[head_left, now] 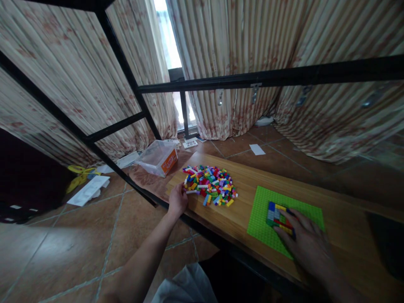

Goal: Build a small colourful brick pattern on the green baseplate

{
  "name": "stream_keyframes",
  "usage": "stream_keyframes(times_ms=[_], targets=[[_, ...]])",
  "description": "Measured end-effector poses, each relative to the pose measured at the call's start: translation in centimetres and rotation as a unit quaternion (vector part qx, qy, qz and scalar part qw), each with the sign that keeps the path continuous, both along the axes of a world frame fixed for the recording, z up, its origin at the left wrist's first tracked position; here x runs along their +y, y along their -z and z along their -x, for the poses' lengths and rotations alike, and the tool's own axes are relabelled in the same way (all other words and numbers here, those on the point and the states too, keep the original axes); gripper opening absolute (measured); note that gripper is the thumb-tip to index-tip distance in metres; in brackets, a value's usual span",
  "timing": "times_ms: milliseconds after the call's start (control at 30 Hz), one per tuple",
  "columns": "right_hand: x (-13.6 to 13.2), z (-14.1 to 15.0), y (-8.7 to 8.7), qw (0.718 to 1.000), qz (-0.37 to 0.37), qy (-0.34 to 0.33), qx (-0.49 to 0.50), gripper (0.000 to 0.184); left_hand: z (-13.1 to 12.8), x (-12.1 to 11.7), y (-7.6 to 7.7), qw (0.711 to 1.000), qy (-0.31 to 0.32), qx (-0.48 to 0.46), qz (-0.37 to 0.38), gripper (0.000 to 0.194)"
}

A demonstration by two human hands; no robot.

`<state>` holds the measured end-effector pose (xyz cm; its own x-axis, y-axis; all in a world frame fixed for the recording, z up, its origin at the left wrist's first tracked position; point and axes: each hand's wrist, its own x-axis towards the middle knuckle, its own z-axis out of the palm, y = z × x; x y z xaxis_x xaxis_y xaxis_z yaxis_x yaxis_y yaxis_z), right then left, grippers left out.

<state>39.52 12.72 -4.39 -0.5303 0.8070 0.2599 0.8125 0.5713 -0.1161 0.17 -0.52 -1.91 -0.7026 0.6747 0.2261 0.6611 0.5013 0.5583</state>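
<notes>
My left hand is at the left edge of a heap of small coloured toy bricks on the wooden table. Its fingers are pinched together; whatever lies between them is too small and hidden to name. To the right, a light green studded baseplate lies flat on the table. On it stands a low build of toy bricks in blue, grey, green, red and yellow. My right hand grips this build from the right, thumb on the near side and fingers over the far side, covering its right part.
A clear plastic box with an orange label sits beyond the wooden table's left end. A dark object lies at the right. Black metal bars cross in front of curtains. White packaging and papers lie on the tiled floor.
</notes>
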Motion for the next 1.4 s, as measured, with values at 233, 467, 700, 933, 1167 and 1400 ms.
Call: stream_keyframes(times_ms=[233, 467, 700, 933, 1167, 1400], targets=[[0.0, -0.1, -0.2, 1.000, 0.014, 0.001, -0.006, 0.057, 0.0, 0.3, 0.6, 0.999, 0.045, 0.012, -0.024, 0.030], [0.2, -0.3, 0.0, 1.000, 0.021, -0.007, 0.007, 0.056, 0.9, 0.4, 1.0, 0.998, 0.039, -0.023, -0.042, 0.028], [0.2, -0.3, 0.1, 1.000, 0.027, -0.001, 0.011, 0.055, 1.8, 0.1, 0.8, 0.991, 0.040, -0.082, -0.099, 0.026], [0.1, -0.2, -0.2, 0.999, 0.030, -0.006, 0.015, 0.056, 1.4, -0.5, 0.5, 0.982, 0.072, -0.126, -0.118, 0.024], [0.1, -0.1, -0.3, 0.999, 0.033, 0.003, 0.012, 0.055, -3.3, 0.8, -1.0, 0.975, 0.172, -0.098, -0.103, 0.019], [0.3, -0.2, -0.1, 0.999, 0.043, -0.013, 0.019, 0.055, -5.8, 3.5, -1.4, 0.977, 0.204, 0.003, -0.059, 0.016]])
